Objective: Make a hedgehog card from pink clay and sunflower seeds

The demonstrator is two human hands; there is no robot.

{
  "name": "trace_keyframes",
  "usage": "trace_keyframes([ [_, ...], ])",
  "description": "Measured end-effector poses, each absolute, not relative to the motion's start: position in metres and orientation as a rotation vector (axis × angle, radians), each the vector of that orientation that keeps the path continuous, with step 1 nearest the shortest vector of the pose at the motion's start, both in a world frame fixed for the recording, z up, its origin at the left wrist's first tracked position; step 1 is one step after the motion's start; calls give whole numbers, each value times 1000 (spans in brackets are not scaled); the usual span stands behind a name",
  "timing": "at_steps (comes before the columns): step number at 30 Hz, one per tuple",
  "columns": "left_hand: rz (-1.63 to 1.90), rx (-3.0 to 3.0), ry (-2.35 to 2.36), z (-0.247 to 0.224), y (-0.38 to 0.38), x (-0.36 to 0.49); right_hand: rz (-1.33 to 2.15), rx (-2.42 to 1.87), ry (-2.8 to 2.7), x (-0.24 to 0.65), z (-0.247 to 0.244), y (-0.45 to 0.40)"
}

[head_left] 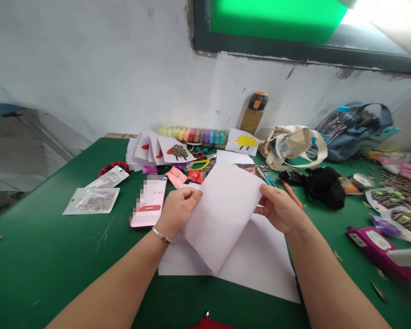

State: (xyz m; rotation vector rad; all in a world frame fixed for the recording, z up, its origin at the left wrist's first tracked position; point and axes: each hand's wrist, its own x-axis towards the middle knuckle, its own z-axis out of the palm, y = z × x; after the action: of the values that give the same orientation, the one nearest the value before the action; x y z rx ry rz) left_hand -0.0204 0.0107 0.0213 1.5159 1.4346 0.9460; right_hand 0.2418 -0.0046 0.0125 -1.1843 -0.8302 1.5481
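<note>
A blank white sheet of paper [222, 214] is held up, tilted, between my two hands. My left hand [180, 208] pinches its left edge, thumb in front. At the right edge my right hand [281, 208] grips it between thumb and fingers. Below lie more white sheets [270, 260], flat on the green table [71, 265]. A phone [150, 203] rests beside my left hand. Behind the sheet are a pink packet [176, 176] and a red packet [196, 177]. An orange pen-like tool [292, 194] lies close to my right hand.
Hedgehog pictures on paper [176, 153] stand at the back, near a yellow hedgehog drawing [243, 140] and a row of coloured clay tubs [195, 135]. A bottle [253, 114] leans on the wall. Bags [356, 132], a black cloth item [324, 187] and a magenta case [383, 251] sit right; plastic packets [92, 201] left.
</note>
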Motion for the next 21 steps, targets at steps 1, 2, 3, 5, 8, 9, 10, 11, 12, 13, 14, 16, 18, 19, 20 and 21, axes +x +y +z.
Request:
trace_keyframes([
  [1, 956, 1510, 1441, 21, 11, -20, 1573, -1173, -844, 241, 12, -5],
  [2, 967, 1503, 1446, 20, 11, -21, 1598, -1165, -859, 240, 12, -6],
  [3, 978, 1496, 1449, 19, 11, -21, 1619, -1159, -875, 239, 12, -6],
  [5, 994, 1481, 1450, 17, 12, -21, 1651, -1151, -897, 237, 11, -6],
  [8, 1009, 1443, 1436, 14, 13, -22, 1654, -1148, -895, 235, 9, -6],
  [9, 1016, 1420, 1425, 14, 14, -22, 1640, -1151, -890, 234, 9, -6],
  [10, 1020, 1396, 1414, 14, 14, -22, 1620, -1156, -884, 233, 8, -5],
  [11, 1022, 1374, 1406, 14, 14, -21, 1595, -1162, -879, 233, 8, -5],
  [12, 1022, 1361, 1403, 14, 14, -21, 1567, -1168, -875, 232, 7, -4],
  [13, 1018, 1357, 1403, 15, 14, -21, 1539, -1175, -871, 231, 7, -4],
  [14, 1014, 1360, 1407, 15, 14, -21, 1515, -1180, -864, 231, 7, -4],
  [16, 1012, 1368, 1414, 15, 14, -21, 1482, -1179, -847, 230, 7, -3],
  [18, 1019, 1358, 1416, 15, 14, -22, 1479, -1169, -838, 229, 8, -3],
  [19, 1030, 1348, 1419, 14, 15, -22, 1495, -1162, -844, 228, 8, -4],
  [20, 1047, 1335, 1426, 14, 16, -23, 1525, -1155, -861, 227, 8, -4],
  [21, 1066, 1321, 1434, 13, 16, -23, 1561, -1149, -885, 226, 8, -5],
])
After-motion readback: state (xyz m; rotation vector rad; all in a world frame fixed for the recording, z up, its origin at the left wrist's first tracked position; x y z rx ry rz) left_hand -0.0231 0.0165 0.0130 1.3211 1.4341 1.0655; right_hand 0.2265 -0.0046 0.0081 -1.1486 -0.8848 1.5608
